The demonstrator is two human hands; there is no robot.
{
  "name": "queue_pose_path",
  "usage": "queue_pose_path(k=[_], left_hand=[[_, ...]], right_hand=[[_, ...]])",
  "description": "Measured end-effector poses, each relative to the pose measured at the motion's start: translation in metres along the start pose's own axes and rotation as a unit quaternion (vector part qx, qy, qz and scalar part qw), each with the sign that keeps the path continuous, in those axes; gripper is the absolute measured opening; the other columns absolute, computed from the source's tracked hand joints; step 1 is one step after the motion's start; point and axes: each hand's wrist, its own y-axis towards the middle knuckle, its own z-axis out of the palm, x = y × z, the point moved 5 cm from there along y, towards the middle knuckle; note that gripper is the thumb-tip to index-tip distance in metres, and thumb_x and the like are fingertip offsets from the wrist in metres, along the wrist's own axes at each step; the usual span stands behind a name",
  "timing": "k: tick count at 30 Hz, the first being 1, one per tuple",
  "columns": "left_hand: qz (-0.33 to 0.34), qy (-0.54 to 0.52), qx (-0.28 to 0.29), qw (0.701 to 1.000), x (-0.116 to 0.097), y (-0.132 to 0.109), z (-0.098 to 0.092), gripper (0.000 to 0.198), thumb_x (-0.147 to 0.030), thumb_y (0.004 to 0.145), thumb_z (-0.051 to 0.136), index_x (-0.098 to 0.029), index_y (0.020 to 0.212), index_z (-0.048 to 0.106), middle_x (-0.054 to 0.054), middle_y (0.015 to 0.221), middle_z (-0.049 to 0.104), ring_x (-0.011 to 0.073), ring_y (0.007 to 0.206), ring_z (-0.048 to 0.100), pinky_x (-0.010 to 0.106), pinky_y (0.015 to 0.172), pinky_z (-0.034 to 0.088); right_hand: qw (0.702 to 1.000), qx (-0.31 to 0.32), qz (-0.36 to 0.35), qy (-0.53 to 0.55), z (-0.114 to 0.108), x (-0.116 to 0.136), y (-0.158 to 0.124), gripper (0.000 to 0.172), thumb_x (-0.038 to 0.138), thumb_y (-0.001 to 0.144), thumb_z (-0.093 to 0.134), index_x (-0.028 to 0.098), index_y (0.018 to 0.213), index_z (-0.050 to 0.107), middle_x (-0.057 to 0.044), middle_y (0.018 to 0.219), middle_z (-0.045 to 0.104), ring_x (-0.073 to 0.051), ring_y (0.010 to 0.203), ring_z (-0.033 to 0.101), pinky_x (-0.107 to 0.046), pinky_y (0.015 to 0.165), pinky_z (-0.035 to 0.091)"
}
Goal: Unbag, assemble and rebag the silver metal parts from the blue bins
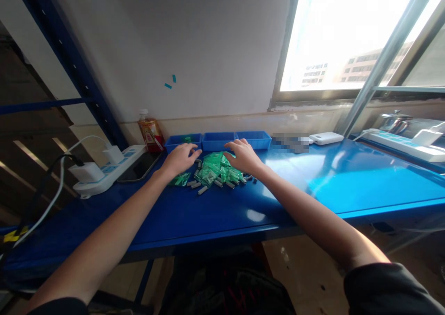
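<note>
My left hand (181,158) hovers at the left side of a heap of small green plastic packets (212,167), thumb apart from the fingers and nothing visible in it. On the heap's right side is my right hand (242,156), also open, its fingers reaching toward the trays. Whether its thumb touches the packets I cannot tell. Several short grey metal-looking pieces (202,190) lie scattered along the heap's front and edges. Under my left wrist a few green packets (181,179) lie apart. Behind the heap stand a left blue tray (170,145) with something green inside, a middle tray (218,143) and a right tray (262,142).
A bottle of amber liquid (150,131) stands behind the left power strip (114,170), with a dark phone-like slab (139,167) beside it. White flat box (327,138) and another power strip (403,143) are at the right. The blue table's front edge (222,235) runs before me.
</note>
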Motion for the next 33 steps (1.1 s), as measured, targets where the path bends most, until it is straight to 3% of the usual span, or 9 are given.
queue_pose_path(k=[2,5,10,16,19,23,27,33], left_hand=[[0.018,-0.026,0.050,0.998,-0.011,-0.014,0.012,0.050,-0.054,0.091,0.037,-0.018,0.113,0.063,0.009,0.104,0.067,0.0254,0.099,0.060,0.035,0.086,0.046],[0.041,-0.041,0.053,0.997,-0.026,-0.021,0.010,0.053,-0.058,0.089,0.037,-0.018,0.114,0.062,0.009,0.108,0.066,0.0260,0.105,0.058,0.035,0.087,0.045],[0.087,-0.040,0.068,0.993,-0.036,-0.020,-0.004,0.045,-0.056,0.082,0.051,-0.023,0.110,0.063,0.006,0.100,0.067,0.0225,0.088,0.062,0.031,0.074,0.047],[0.128,-0.062,0.140,0.980,-0.035,-0.024,0.002,0.027,-0.044,0.076,0.059,-0.021,0.088,0.063,0.003,0.083,0.066,0.0193,0.075,0.061,0.028,0.068,0.046],[0.126,-0.063,0.136,0.981,-0.032,-0.023,0.004,0.022,-0.042,0.077,0.056,-0.021,0.079,0.060,0.003,0.079,0.065,0.0192,0.073,0.061,0.029,0.068,0.046],[0.116,-0.083,0.148,0.979,-0.033,-0.024,0.004,0.028,-0.044,0.079,0.054,-0.021,0.093,0.061,0.004,0.082,0.067,0.0195,0.073,0.062,0.027,0.065,0.046],[0.123,-0.078,0.146,0.978,-0.038,-0.025,0.005,0.029,-0.042,0.082,0.053,-0.021,0.100,0.062,0.003,0.080,0.068,0.0188,0.072,0.063,0.026,0.063,0.044],[0.147,-0.084,0.078,0.983,-0.044,-0.024,-0.004,0.024,-0.035,0.084,0.050,-0.019,0.092,0.066,0.004,0.082,0.067,0.0178,0.072,0.060,0.027,0.066,0.045]], right_hand=[[1.000,0.022,0.019,-0.008,0.005,-0.010,0.002,0.037,0.036,0.090,0.050,0.014,0.118,0.060,-0.013,0.105,0.061,-0.028,0.102,0.047,-0.040,0.089,0.039],[0.999,0.043,0.017,-0.014,0.011,-0.010,0.001,0.040,0.038,0.089,0.050,0.014,0.120,0.059,-0.014,0.108,0.060,-0.029,0.103,0.047,-0.040,0.088,0.039],[0.999,0.027,-0.031,0.006,0.009,0.014,-0.004,0.038,0.037,0.091,0.048,0.016,0.120,0.059,-0.013,0.107,0.059,-0.027,0.104,0.047,-0.038,0.088,0.039],[0.996,0.043,-0.080,0.015,0.011,0.034,-0.010,0.030,0.036,0.091,0.049,0.019,0.110,0.065,-0.011,0.099,0.061,-0.025,0.099,0.049,-0.036,0.084,0.038],[0.994,0.054,-0.093,0.018,0.012,0.034,-0.011,0.028,0.037,0.090,0.051,0.019,0.107,0.066,-0.011,0.094,0.062,-0.025,0.097,0.050,-0.034,0.082,0.038],[0.994,0.058,-0.088,0.011,0.010,0.034,-0.011,0.028,0.041,0.086,0.058,0.018,0.099,0.068,-0.010,0.092,0.064,-0.023,0.093,0.054,-0.031,0.079,0.038],[0.993,0.085,-0.079,-0.011,0.017,0.037,-0.013,0.025,0.042,0.080,0.065,0.017,0.077,0.069,-0.009,0.080,0.066,-0.024,0.084,0.058,-0.032,0.077,0.039],[0.993,0.074,-0.094,0.005,0.028,0.041,-0.012,0.018,0.026,0.085,0.058,0.015,0.072,0.064,-0.009,0.076,0.066,-0.020,0.078,0.060,-0.032,0.085,0.037]])
